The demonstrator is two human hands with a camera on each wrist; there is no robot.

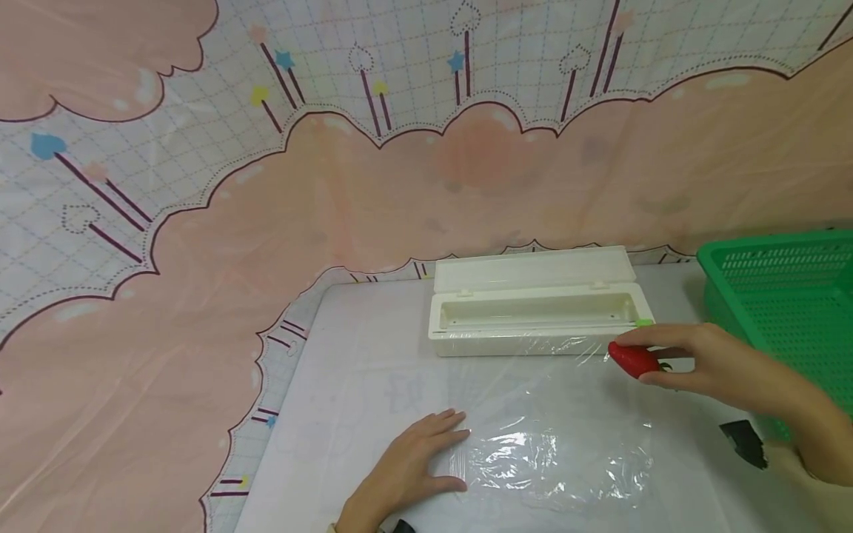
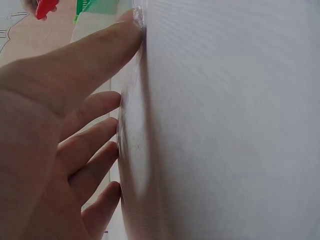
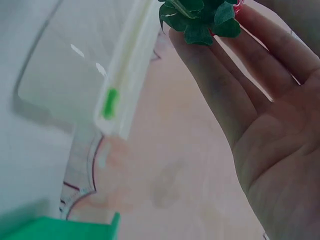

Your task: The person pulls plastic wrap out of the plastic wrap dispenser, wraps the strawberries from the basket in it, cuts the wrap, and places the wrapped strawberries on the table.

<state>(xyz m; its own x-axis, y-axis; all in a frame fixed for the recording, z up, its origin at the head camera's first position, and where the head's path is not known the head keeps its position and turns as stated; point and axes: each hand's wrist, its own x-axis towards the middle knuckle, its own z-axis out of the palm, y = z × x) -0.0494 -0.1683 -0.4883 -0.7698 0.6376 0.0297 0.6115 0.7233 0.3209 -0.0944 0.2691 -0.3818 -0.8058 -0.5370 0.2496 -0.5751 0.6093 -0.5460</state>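
A red strawberry (image 1: 631,360) with green leaves (image 3: 200,20) is pinched between the thumb and fingers of my right hand (image 1: 720,370), held above the table's right side. Clear plastic wrap (image 1: 533,451) stretches over the table from a white dispenser box (image 1: 520,345), whose lid (image 1: 533,269) stands raised at the back. My left hand (image 1: 413,463) rests at the left edge of the wrap, its fingers spread and fairly straight. In the left wrist view the thumb (image 2: 100,55) touches the wrap's edge at the tabletop.
At the right stands a green plastic basket (image 1: 740,296) with perforated walls. A green slider (image 1: 643,323) sits at the dispenser's right end. The white table (image 1: 360,348) backs onto a patterned pink cloth (image 1: 333,200). A black patch (image 1: 745,443) shows near my right forearm.
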